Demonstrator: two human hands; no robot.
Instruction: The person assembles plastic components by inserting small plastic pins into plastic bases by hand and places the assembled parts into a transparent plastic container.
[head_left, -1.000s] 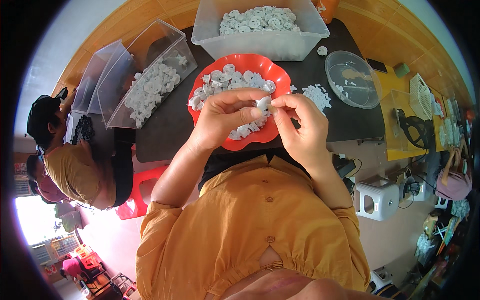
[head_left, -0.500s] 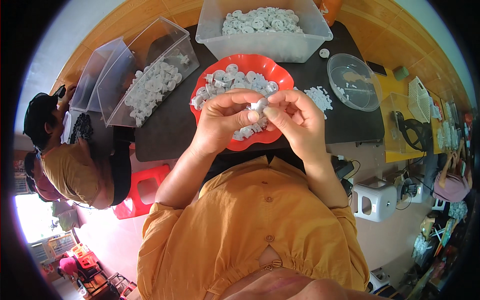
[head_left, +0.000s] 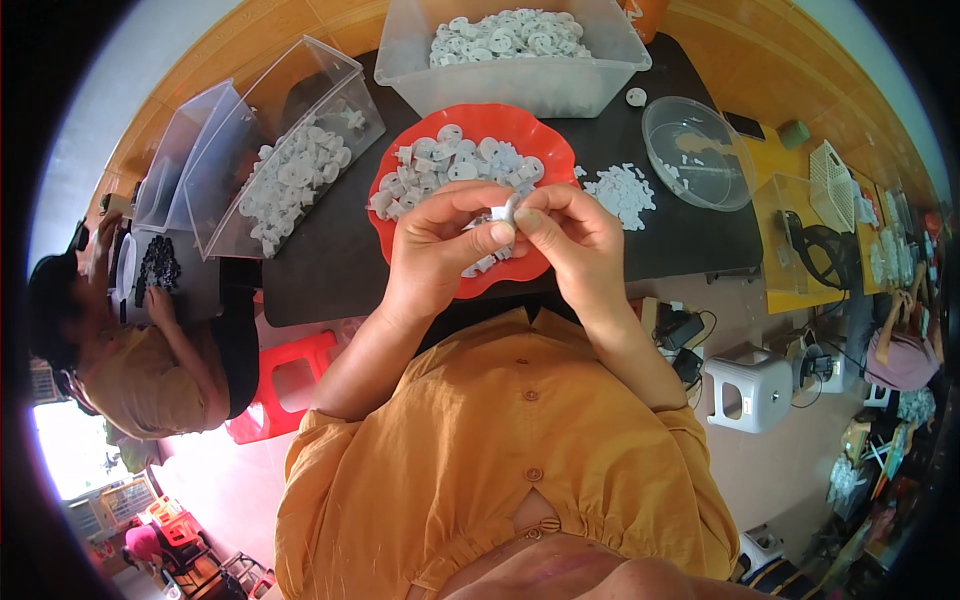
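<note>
In the head view, a small white part (head_left: 503, 212) is pinched between the fingertips of the left hand (head_left: 438, 245) and right hand (head_left: 577, 235), presumably so that it is steadied from both sides. Beneath the grip, a red dish (head_left: 547, 138) of similar parts (head_left: 450, 158) is set, probably for short reach; to its right, loose white pieces (head_left: 620, 192) are heaped; beyond, a translucent bin (head_left: 515, 90) is placed.

Before me on the table (head_left: 325, 250) sits a bowl (head_left: 556, 155) of parts (head_left: 430, 162), my left grip (head_left: 440, 240) and right grip (head_left: 577, 232) over its near side, a piece (head_left: 509, 206) between them. Behind it stands a bin (head_left: 520, 88); left of it, a box (head_left: 300, 90); right of it, a heap of bits (head_left: 622, 195), then a tub (head_left: 718, 178).
</note>
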